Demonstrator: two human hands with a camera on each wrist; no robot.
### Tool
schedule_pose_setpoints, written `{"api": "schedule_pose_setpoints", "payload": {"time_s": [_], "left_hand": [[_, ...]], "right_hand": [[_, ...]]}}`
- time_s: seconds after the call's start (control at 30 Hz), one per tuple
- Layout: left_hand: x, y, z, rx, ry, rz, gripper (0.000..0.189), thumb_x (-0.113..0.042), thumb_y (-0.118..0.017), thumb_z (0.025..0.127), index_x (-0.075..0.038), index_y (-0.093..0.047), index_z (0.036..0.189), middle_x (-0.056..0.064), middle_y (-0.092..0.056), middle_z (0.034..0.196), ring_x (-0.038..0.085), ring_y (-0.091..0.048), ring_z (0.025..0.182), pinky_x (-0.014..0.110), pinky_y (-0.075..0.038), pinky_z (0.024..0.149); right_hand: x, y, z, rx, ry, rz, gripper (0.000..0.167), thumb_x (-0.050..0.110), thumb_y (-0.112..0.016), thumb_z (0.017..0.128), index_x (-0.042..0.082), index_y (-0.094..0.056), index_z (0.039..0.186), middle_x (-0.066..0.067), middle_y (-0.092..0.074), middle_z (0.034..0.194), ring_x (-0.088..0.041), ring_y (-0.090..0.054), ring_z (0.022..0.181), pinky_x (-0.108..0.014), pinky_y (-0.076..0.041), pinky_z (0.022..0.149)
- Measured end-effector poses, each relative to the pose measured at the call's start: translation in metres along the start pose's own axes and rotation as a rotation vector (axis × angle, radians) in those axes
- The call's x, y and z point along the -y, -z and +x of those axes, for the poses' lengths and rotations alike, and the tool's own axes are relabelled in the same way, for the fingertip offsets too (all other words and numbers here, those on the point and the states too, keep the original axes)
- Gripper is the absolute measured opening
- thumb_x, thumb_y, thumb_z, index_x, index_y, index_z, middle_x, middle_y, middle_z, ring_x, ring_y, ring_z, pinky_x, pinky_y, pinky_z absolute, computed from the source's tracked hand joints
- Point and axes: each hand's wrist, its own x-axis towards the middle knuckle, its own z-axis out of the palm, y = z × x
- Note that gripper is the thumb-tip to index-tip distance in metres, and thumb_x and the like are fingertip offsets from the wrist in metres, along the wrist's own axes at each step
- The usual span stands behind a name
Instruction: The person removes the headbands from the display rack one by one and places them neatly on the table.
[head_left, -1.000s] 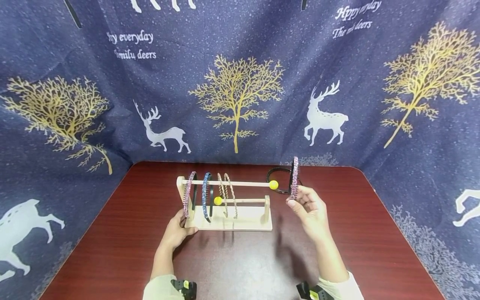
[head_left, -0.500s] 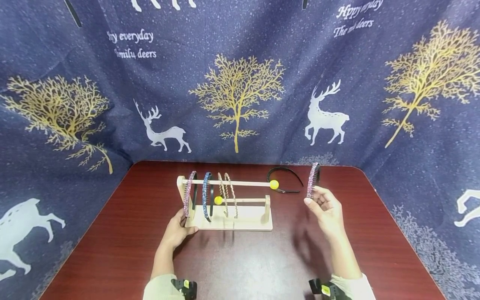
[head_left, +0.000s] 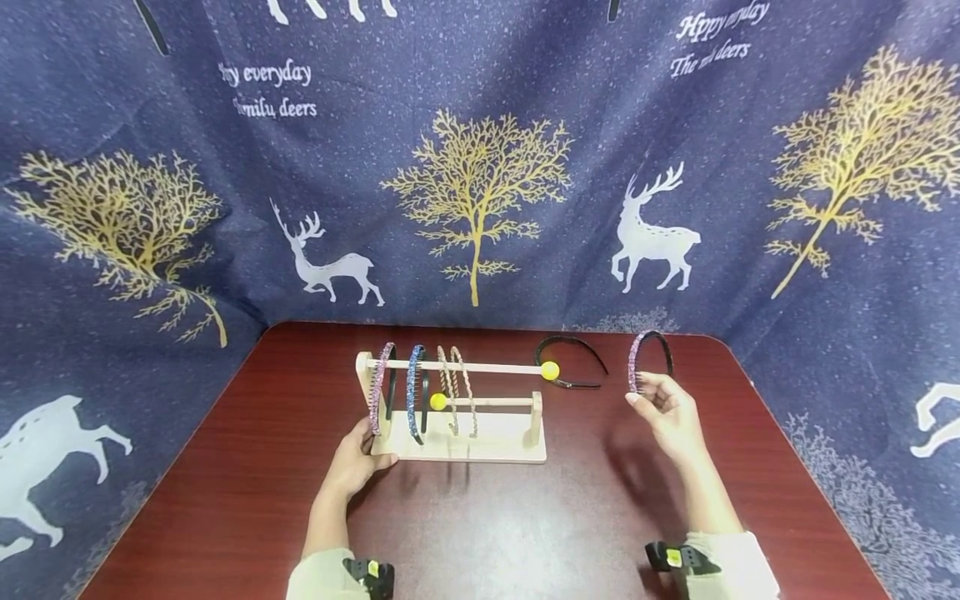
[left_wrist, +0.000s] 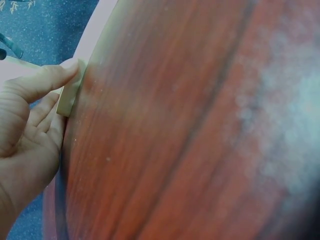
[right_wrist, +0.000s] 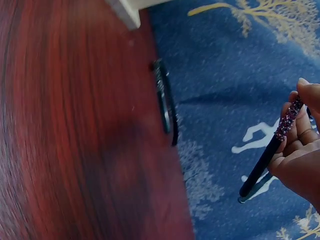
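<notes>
Off to the right of the rack, my right hand point(head_left: 675, 421) pinches a pink glitter headband point(head_left: 633, 362) above the table. The right wrist view shows its pink sparkles and a plain black end point(right_wrist: 257, 170). My left hand point(head_left: 354, 465) holds the left end of a wooden headband rack point(head_left: 502, 448), thumb point(left_wrist: 52, 80) on the base edge and fingers beneath. From the rack's upper rod hang another pink glitter headband point(head_left: 377, 392) and a blue one point(head_left: 411, 392), both at the left. Braided beige headbands point(head_left: 464, 385) hang toward the rod's middle, overlapping the lower rod.
A black headband point(head_left: 577, 385) lies on the red-brown table point(head_left: 247, 467) behind and right of the rack. Yellow balls cap the upper rod point(head_left: 550, 371) and the lower rod point(head_left: 438, 402). A blue cloth point(head_left: 480, 67) with deer and trees hangs behind the table.
My right hand has carried the pink headband rightward, away from the rack's upper rod, and the band has turned so its arch shows. My left hand stays on the base.
</notes>
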Motion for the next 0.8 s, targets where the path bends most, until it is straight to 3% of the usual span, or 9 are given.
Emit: {"api": "schedule_pose_setpoints", "payload": {"time_s": [0.13,0.27,0.5,0.8], "left_hand": [[0.000,0.000,0.000,0.006,0.001,0.006,0.077,0.011,-0.071,0.070,0.010,-0.032,0.136,0.034,-0.036,0.136,0.042,-0.034,0.126,0.045,-0.032,0.103],[-0.001,0.000,-0.001,0.006,0.004,0.004,0.078,0.011,-0.072,0.070,0.010,-0.032,0.136,0.034,-0.035,0.135,0.043,-0.034,0.126,0.045,-0.032,0.103],[0.002,0.000,0.000,-0.003,0.002,0.005,0.077,0.011,-0.072,0.069,0.010,-0.033,0.136,0.034,-0.036,0.135,0.042,-0.035,0.125,0.045,-0.032,0.103],[0.002,-0.001,0.002,0.003,0.005,0.002,0.077,0.011,-0.072,0.070,0.009,-0.033,0.136,0.033,-0.036,0.135,0.042,-0.035,0.125,0.044,-0.033,0.103]], "right_hand": [[0.002,0.003,0.005,0.046,0.004,-0.117,0.026,-0.018,-0.059,0.078,-0.019,-0.054,0.103,-0.018,-0.062,0.077,-0.003,-0.058,0.069,-0.012,-0.048,0.065],[-0.012,0.009,0.011,0.085,0.011,-0.204,0.025,-0.015,-0.062,0.078,-0.016,-0.056,0.102,-0.026,-0.059,0.077,-0.003,-0.057,0.068,-0.011,-0.047,0.063],[-0.059,0.024,0.026,0.106,0.011,-0.307,0.024,-0.008,-0.067,0.078,-0.011,-0.059,0.101,-0.017,-0.062,0.076,-0.003,-0.054,0.066,-0.013,-0.044,0.058],[-0.078,0.035,0.041,0.137,-0.029,-0.405,0.021,-0.005,-0.067,0.080,-0.010,-0.060,0.099,-0.021,-0.064,0.080,-0.004,-0.054,0.063,-0.015,-0.043,0.053]]}}
